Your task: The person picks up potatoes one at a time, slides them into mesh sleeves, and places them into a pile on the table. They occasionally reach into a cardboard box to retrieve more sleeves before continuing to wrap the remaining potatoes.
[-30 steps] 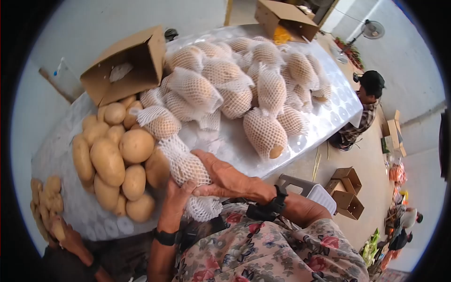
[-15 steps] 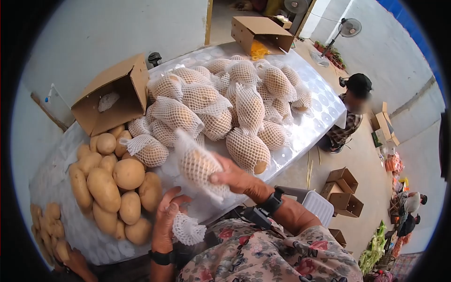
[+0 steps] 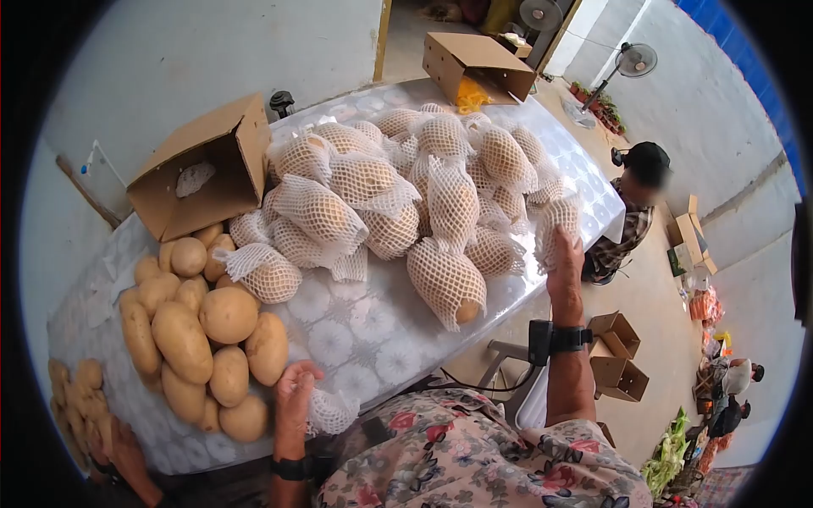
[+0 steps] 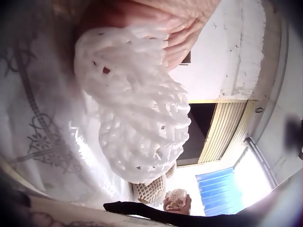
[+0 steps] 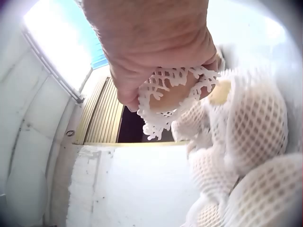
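At the pile's right end, my right hand (image 3: 566, 275) grips a potato in a white foam net sleeve (image 3: 556, 216). The right wrist view shows the potato's bare skin (image 5: 173, 98) at the sleeve's open end. Close to the table's front edge, my left hand (image 3: 293, 398) holds a bunched white foam net sleeve (image 4: 137, 104), its far end hanging loose. Several netted potatoes (image 3: 318, 216) lie heaped across the table between the hands and the wall. Left of them are bare potatoes (image 3: 182, 339) in a heap, just beside my left hand.
A cardboard box (image 3: 203, 169) lies open on its side behind the bare potatoes; another box (image 3: 478, 63) is at the table's far end. Another person's hand (image 3: 127, 453) is at a small potato heap (image 3: 80, 398) on the left. A person in a cap (image 3: 648, 169) is beyond the right edge.
My right hand has drawn the netted potato away from my left hand and carried it right, to the pile's end. My left hand stays near the front edge with the foam sleeve.
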A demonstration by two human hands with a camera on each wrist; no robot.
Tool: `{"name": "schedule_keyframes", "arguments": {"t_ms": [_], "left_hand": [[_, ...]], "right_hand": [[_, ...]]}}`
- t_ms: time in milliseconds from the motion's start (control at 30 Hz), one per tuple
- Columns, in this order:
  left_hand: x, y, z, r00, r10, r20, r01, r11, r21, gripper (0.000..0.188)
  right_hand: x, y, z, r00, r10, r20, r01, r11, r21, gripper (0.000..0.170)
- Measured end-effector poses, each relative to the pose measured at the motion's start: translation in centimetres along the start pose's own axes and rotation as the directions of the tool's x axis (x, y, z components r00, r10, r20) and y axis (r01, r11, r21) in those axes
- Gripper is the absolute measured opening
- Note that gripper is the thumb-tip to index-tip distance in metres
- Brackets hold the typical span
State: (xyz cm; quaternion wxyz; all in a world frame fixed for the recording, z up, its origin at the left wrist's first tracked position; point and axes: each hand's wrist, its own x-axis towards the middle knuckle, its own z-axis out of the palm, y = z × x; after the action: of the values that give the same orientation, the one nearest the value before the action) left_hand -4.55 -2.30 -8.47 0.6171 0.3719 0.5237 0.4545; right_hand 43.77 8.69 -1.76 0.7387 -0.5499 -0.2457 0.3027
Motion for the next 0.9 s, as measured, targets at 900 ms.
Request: {"name": "schedule_keyframes", "arguments": {"t_ms": [900], "left_hand": [[-1.0, 2.0, 1.6, 0.994, 0.069, -0.089, -0.052, 0.983, 0.176, 0.026]], "right_hand": [[14.5, 12.2, -11.4, 0.978, -0.208, 0.002, 0.186, 0.871, -0.455, 0.06]]}}
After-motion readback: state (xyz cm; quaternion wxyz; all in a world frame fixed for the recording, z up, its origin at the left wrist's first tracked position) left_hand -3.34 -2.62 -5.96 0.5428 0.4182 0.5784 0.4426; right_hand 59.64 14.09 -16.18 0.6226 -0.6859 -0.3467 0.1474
